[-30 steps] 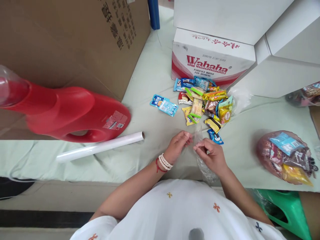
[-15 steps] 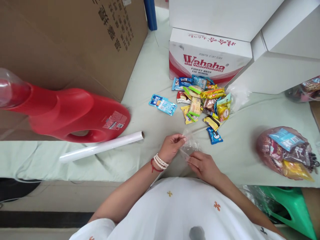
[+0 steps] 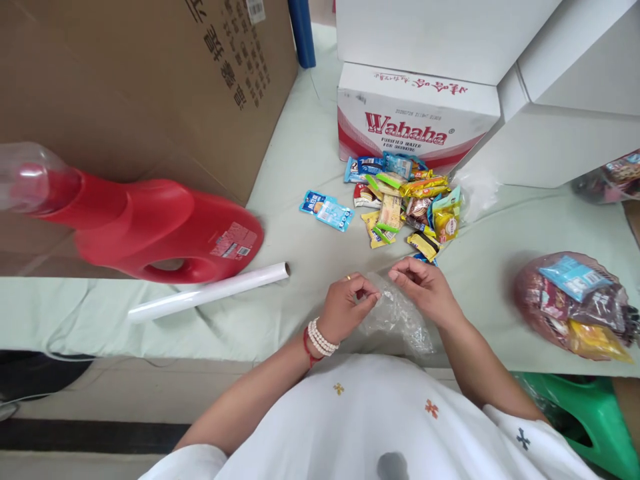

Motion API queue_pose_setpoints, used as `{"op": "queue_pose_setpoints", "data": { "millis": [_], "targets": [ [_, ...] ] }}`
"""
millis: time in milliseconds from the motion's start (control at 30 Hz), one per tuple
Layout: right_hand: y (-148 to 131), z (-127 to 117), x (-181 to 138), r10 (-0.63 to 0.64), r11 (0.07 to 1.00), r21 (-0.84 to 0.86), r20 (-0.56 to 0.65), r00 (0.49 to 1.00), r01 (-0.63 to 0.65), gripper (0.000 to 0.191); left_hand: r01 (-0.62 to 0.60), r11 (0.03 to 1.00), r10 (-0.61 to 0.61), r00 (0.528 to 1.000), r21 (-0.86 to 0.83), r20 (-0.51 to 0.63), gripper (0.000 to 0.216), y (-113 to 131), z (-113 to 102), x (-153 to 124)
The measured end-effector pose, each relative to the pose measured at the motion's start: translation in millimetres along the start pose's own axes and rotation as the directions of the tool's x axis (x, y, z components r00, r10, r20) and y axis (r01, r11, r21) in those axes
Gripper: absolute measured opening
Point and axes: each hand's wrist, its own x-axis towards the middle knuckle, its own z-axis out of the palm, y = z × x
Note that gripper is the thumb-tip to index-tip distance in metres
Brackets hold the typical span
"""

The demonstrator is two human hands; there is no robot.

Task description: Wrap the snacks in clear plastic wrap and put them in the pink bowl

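Observation:
Both my hands pinch a crumpled clear plastic bag (image 3: 395, 313) near the table's front edge. My left hand (image 3: 346, 305), with a bead bracelet and a ring, grips the bag's left rim with closed fingers. My right hand (image 3: 425, 288) holds the right rim, fingers pinched. Just beyond lies a pile of small snack packets (image 3: 405, 200) in blue, yellow and green wrappers. A blue packet pair (image 3: 327, 209) lies apart to the pile's left.
A red detergent jug (image 3: 150, 227) lies on its side at left, with a white roll (image 3: 207, 292) in front of it. A big brown carton (image 3: 150, 80), a Wahaha box (image 3: 415, 117) and white boxes stand behind. A filled snack bag (image 3: 573, 303) sits right, above a green stool (image 3: 585, 413).
My right hand moved up and right, pulling the bag's rim apart from my left hand. The bag now spreads between both hands and trails toward my body.

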Motion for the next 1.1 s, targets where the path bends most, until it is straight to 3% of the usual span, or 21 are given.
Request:
{"op": "queue_pose_setpoints", "data": {
  "millis": [133,300,400,467,600,733,1000,1100],
  "targets": [
    [-10,12,3,0.136,0.988,0.054,0.17,0.976,-0.147,0.044,-0.035,0.996,0.035,0.999,0.084,0.007,0.011,3,2,0],
    [-7,16,4,0.151,0.977,0.107,0.268,0.952,-0.186,0.04,-0.035,0.988,0.033,0.999,0.152,0.018,0.014,10,2,1],
    [-5,15,3,0.153,0.976,0.114,0.248,0.957,-0.185,0.039,0.015,0.999,-0.016,1.0,0.051,0.018,0.009,11,1,0],
    [-5,15,2,0.15,0.977,0.116,0.233,0.961,-0.18,0.04,0.096,0.986,-0.091,0.995,-0.137,0.039,0.012,9,-1,-1],
    [-7,17,-2,0.152,0.979,0.1,0.208,0.966,-0.176,0.039,0.284,0.831,-0.267,0.958,-0.479,0.105,0.034,4,-2,0],
    [-6,17,-5,0.129,0.985,0.093,0.152,0.98,-0.144,0.037,0.352,0.778,-0.324,0.934,-0.52,0.147,0.037,2,-2,1],
    [-8,6,-5,0.158,0.98,0.104,0.103,0.982,-0.168,0.03,0.31,0.823,-0.3,0.949,-0.476,0.098,0.039,-8,-5,0],
    [-7,5,-4,0.194,0.968,0.147,0.087,0.977,-0.205,0.027,0.341,0.771,-0.346,0.933,-0.537,0.097,0.043,-7,-4,-1]
  ]
}}
